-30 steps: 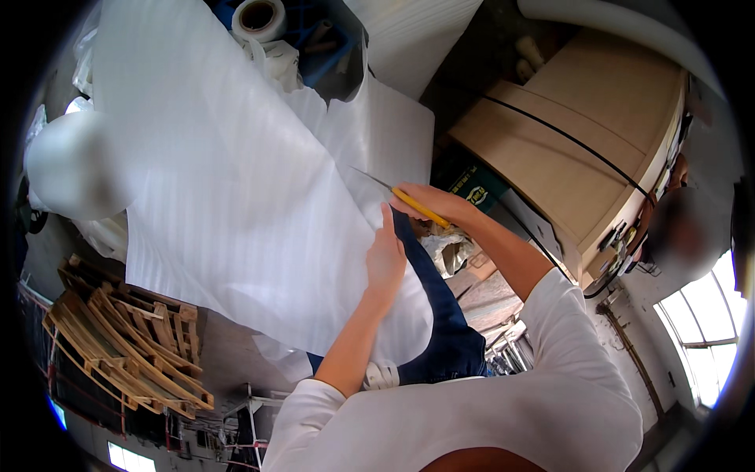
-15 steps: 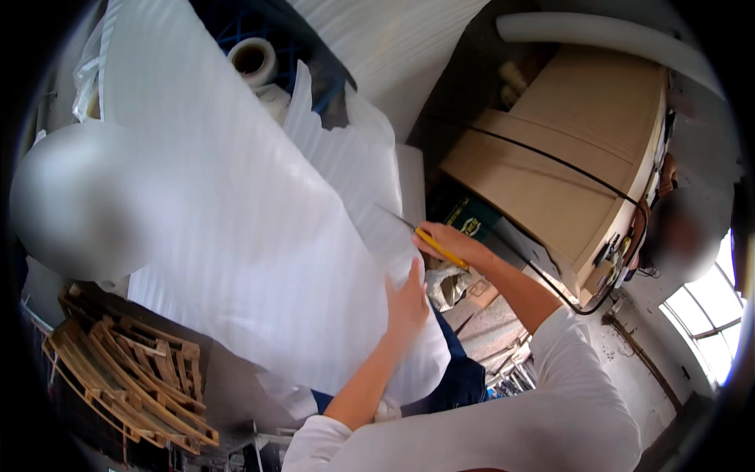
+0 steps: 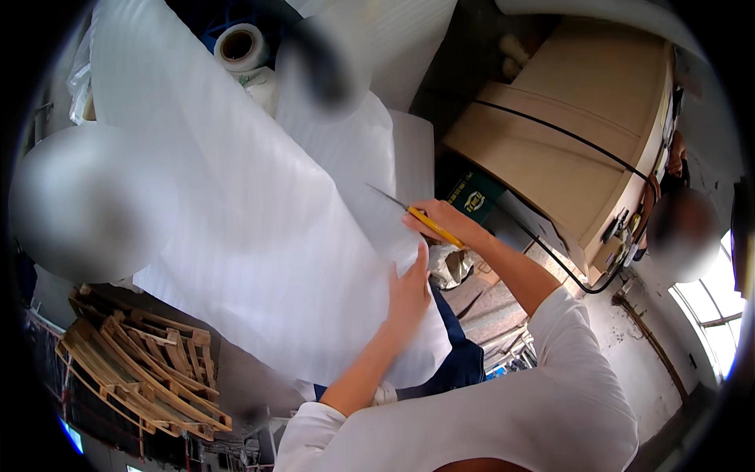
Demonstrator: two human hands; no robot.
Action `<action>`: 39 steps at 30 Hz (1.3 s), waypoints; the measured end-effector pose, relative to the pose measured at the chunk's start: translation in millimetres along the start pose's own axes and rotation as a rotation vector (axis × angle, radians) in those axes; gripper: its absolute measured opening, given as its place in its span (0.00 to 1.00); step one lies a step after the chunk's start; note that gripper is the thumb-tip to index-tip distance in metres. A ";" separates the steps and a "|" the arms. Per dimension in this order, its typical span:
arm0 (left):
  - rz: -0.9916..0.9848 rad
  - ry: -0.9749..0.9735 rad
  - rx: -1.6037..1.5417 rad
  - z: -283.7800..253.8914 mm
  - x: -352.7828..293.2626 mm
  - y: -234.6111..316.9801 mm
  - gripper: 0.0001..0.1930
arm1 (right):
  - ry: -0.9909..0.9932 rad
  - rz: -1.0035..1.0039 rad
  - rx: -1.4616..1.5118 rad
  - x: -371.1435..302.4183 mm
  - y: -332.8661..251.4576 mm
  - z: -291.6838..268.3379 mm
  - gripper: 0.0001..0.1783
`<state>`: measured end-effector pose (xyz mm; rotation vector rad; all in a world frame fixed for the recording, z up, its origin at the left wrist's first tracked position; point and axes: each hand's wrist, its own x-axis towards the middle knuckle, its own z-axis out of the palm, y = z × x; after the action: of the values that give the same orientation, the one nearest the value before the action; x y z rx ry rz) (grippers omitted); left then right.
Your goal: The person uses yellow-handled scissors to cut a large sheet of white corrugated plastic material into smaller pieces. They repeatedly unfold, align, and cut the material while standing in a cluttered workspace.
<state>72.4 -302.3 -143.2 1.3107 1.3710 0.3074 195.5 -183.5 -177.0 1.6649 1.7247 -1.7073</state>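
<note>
A large white foam sheet (image 3: 236,212) spreads across the left and middle, draped in folds down to my lap. My left hand (image 3: 410,297) grips it near its right edge, thumb pointing up; part of the fingers is lost in the folds. In my right hand (image 3: 447,223) is a yellow-handled knife (image 3: 432,226), its thin blade pointing up and left over the foam, just above the left hand. Whether the blade touches the sheet I cannot tell.
A roll of clear film (image 3: 240,47) lies beyond the foam. At the right stands a large tan box (image 3: 543,173) with a black strap, a green box (image 3: 476,197) beside it. Wooden pallets (image 3: 145,370) are stacked lower left. Blurred patches hide parts of the view.
The knife has shifted slightly up and left over the foam with my right hand. The far torn flap is now covered by a blurred patch. The view has tilted a little.
</note>
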 end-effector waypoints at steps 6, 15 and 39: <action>-0.074 -0.073 -0.013 -14.6 -5.5 -0.8 0.28 | -0.119 0.072 -0.041 15.7 -18.7 -2.8 0.19; -0.117 -0.069 -0.067 -27.8 3.0 -5.7 0.27 | -0.312 -0.077 0.154 24.0 0.0 -4.0 0.09; -0.086 -0.138 0.064 -31.6 -7.2 7.3 0.29 | -0.114 0.050 0.106 47.1 -31.5 10.8 0.24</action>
<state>48.2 -290.2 -123.8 1.2974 1.3245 0.1129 149.1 -157.0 -198.8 1.6048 1.5548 -1.8609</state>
